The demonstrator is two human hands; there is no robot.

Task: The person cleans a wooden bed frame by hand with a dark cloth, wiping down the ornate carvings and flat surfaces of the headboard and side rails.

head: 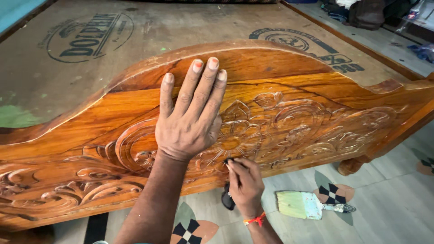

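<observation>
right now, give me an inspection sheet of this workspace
surface: carved wooden panel, glossy orange-brown, flower carving at centre; a dark crack line runs across the upper part
job's things: small dark tool, tip at the carving's lower edge
clutter: paintbrush lying on the tiled floor
grips: left hand flat on the panel, fingers spread; right hand pinching the dark tool
cables: nothing seen
surroundings: plywood sheet behind the panel; dark bundles at top right, unclear what

Bright, even daylight (soft shadows), sharp.
</observation>
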